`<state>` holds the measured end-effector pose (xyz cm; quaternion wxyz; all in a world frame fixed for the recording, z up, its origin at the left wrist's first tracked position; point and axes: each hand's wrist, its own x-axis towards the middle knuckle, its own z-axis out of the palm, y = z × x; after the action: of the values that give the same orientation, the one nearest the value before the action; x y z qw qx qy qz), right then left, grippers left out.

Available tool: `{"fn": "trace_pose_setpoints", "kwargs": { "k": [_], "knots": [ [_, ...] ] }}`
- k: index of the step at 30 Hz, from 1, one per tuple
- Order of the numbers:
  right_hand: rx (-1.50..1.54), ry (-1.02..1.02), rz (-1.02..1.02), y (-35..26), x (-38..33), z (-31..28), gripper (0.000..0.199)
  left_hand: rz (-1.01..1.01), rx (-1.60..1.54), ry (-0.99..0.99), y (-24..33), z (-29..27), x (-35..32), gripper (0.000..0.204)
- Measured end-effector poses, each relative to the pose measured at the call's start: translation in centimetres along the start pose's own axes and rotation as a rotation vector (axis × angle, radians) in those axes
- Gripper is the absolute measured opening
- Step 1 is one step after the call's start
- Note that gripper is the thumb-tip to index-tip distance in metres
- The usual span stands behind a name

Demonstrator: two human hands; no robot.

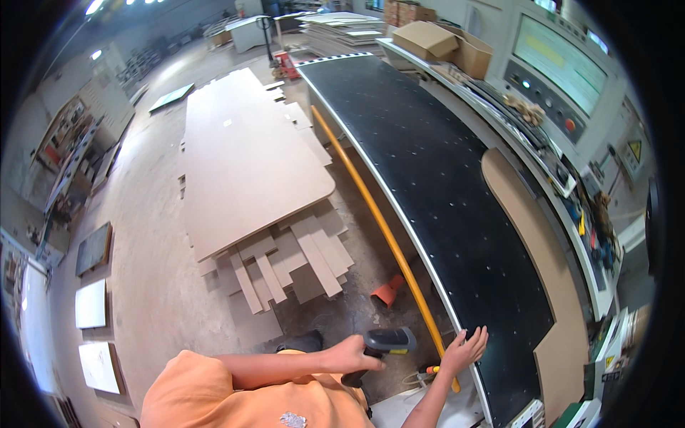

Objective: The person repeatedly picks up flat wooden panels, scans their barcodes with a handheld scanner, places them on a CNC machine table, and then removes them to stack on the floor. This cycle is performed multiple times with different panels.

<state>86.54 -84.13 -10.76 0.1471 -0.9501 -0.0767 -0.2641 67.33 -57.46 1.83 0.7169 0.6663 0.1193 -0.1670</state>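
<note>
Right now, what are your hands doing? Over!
Left hand gripping grey handheld scanner. Right hand on black machine table edge. Yellow rail alongside.

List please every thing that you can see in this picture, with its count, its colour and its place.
handheld scanner: one, grey with a yellow band, in the left hand
black machine table: one, black with small dots, centre to right
yellow rail: one, yellow, along the table's left edge
curved board: one, light brown, on the table's right side
large board: one, light brown, on the floor, left of the table
board offcuts: many, light brown, piled at the large board's near end
cardboard boxes: a few, brown, top right
control panel: one, pale, with a screen, upper right
left hand: one, grips the scanner
right hand: one, rests on the table's near edge
</note>
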Motion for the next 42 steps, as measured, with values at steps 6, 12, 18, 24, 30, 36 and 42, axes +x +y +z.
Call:
{"fn": "trace_pose_setpoints", "kwargs": {
  "k": [6,12,18,24,30,36,42],
  "knots": [
    [-0.047,-0.110,0.105,-2.3,-1.7,-0.7,0.049,0.073,-0.117,0.195,-0.3,-8.0,-1.2,0.041],
    [0.032,-0.219,0.270,-7.2,-4.8,0.0,0.045,0.099,-0.176,0.470,-1.8,-18.6,-4.7,0.038],
    [0.153,-0.603,0.223,-14.9,-8.8,3.2,0.047,-0.115,0.042,1.044,-9.7,-32.3,-13.1,0.040],
    [0.272,-0.805,-0.040,-25.1,-8.3,6.4,0.043,-0.230,-0.024,1.478,-17.9,-40.5,-22.1,0.041],
    [0.407,-0.938,-0.407,-35.6,-6.7,10.3,0.041,0.054,-0.448,1.248,-23.2,-44.0,-20.3,0.030],
    [0.471,-1.223,-0.581,-42.2,-6.9,14.0,0.055,0.173,-0.685,1.222,-25.0,-44.6,-17.7,0.025],
    [0.525,-1.426,-0.574,-46.6,-8.5,16.2,0.053,0.126,-0.523,1.547,-24.3,-42.9,-16.4,0.039]
  ]
}}
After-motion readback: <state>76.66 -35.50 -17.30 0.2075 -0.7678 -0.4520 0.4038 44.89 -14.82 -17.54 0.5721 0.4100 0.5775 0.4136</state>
